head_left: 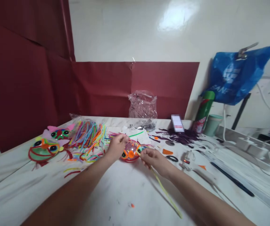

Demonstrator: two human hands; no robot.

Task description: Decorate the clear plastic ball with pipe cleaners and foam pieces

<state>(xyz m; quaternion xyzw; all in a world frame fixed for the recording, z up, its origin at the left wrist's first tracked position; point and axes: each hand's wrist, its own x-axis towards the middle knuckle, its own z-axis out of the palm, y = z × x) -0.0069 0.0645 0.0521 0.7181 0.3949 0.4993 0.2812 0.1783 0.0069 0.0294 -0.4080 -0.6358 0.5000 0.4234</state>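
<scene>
The right hand [155, 159] pinches a yellow strip [168, 197] near its upper end, likely for control. The left hand [116, 146], its grasp unclear, probably steadies the colourful face [131, 153], which sits between the 2 over the table [97, 201].

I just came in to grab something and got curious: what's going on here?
Someone is working with both hands on a small decorated face with an orange nose. The right hand pinches a long yellow-green strip close to it, while the left hand is at its other side; its exact grip isn't clear. Two similar faces, one greenish and one with pink ears, sit to the left, near a pile of colorful strips.
</scene>
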